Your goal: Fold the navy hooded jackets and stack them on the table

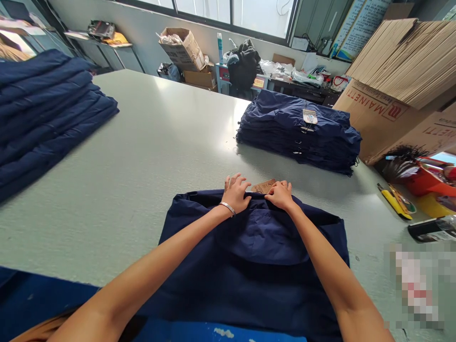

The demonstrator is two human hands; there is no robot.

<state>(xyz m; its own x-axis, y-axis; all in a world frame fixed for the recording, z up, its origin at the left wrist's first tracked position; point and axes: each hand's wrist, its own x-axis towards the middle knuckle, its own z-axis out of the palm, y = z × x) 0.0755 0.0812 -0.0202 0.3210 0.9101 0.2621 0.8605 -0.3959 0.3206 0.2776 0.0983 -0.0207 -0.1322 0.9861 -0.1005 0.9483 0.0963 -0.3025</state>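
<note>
A folded navy jacket (256,285) lies on the table in front of me, its hood part (263,237) laid flat over the body. My left hand (235,194), with a silver bracelet at the wrist, rests at the jacket's far edge, fingers spread and thumb against the cloth. Just to its right, my right hand (280,194) has its fingers curled over the same edge, thumb and fingers closed on the fabric. Between the hands a brown paper tag (263,186) with print sticks out past the edge.
A stack of navy garments (299,133) with tags stands at the back right, a taller navy pile (46,109) at the left. Cardboard cartons (384,109) rise at the right. Near them lie a yellow cutter (394,201), a red-orange basket (427,178) and a dark bottle (432,230).
</note>
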